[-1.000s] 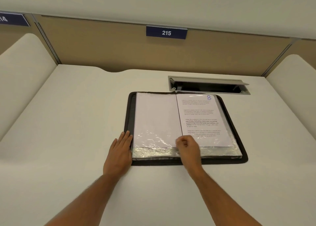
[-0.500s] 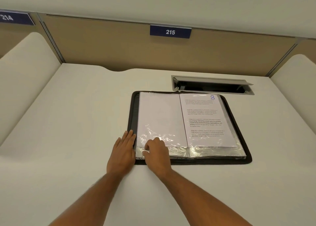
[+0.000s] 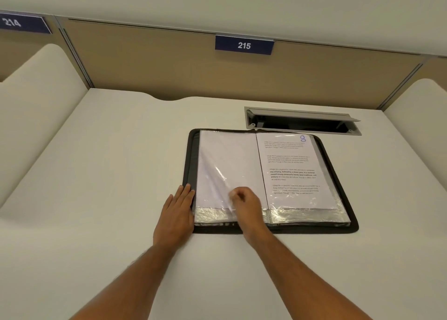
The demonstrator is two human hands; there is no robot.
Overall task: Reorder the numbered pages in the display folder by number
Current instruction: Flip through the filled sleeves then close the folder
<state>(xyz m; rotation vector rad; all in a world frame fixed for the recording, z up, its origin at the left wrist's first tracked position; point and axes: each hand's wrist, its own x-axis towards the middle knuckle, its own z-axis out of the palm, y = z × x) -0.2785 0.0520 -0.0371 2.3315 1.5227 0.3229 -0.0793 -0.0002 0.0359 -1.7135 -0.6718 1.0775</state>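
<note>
A black display folder (image 3: 343,198) lies open on the white desk (image 3: 108,174). Its right-hand sleeve holds a printed page (image 3: 292,172) marked 8 in blue at the top corner. The left-hand sleeve (image 3: 227,160) shows a blank white sheet. My left hand (image 3: 177,213) lies flat with straight fingers on the folder's near left edge. My right hand (image 3: 246,204) is curled over the lower part of the left sleeve and pinches the clear plastic, whose near corner lifts in a crease.
An open grey cable tray (image 3: 302,121) is set into the desk just behind the folder. A tan partition with a blue sign reading 215 (image 3: 244,45) closes the back. White curved dividers (image 3: 36,97) stand at both sides.
My right hand moved from the folder's spine leftward onto the left sleeve and took hold of its plastic, which now lifts. My left hand stayed in place.
</note>
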